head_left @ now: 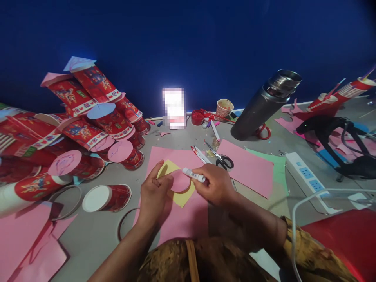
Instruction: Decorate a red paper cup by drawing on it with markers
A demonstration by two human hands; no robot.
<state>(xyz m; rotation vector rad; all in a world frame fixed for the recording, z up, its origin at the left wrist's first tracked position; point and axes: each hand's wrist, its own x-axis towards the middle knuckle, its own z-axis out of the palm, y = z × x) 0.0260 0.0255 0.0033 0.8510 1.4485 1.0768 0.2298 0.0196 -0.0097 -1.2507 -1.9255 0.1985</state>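
Observation:
My right hand is closed round a white glue stick, its tip at the edge of a pink paper circle. The circle lies on a yellow paper piece, which rests on a pink sheet. My left hand presses down on the yellow piece beside the circle, fingers bent, thumb and forefinger at the circle's left edge. Black-handled scissors and a red-and-white pen lie just beyond my right hand.
A heap of red paper cups with pink paper lids fills the left. One cup lies on its side near my left arm. A dark thermos, a white power strip, more pink and green sheets and a black stand are on the right.

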